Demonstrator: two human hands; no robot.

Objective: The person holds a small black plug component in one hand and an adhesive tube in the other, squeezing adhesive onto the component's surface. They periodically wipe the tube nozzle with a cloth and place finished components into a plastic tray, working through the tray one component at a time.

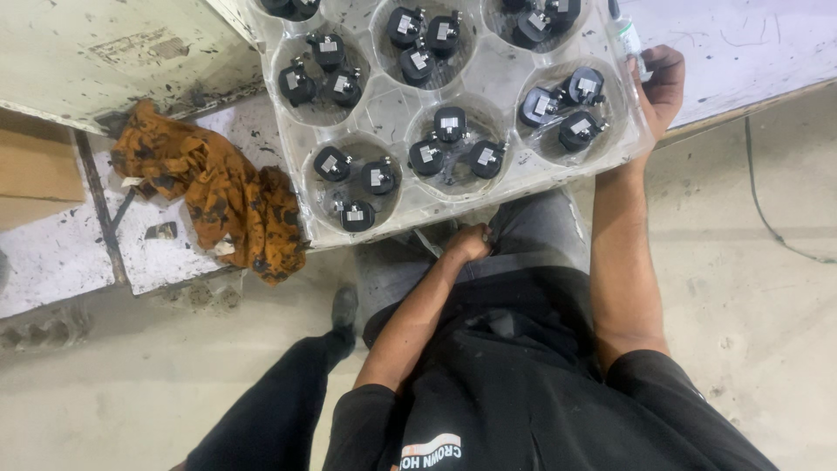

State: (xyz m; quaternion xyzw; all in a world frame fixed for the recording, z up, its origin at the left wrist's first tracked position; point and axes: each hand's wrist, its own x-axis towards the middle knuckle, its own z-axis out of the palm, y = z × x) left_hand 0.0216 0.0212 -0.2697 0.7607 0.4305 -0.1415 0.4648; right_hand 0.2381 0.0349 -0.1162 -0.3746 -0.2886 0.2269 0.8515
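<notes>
Clear plastic tray (514, 83) of black parts (450, 124) jutting off the speckled surface (750, 44), steadied by right hand (660, 83) with fingers curled on its edge, left hand (469, 242) clenched under the near rim.

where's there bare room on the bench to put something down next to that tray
Bare bench top lies right of the clear tray, beyond the right hand gripping its edge. A narrow strip sits between the orange rag and the tray. The tray is crowded: every pocket holds black parts. The left hand is under its near edge.
</notes>
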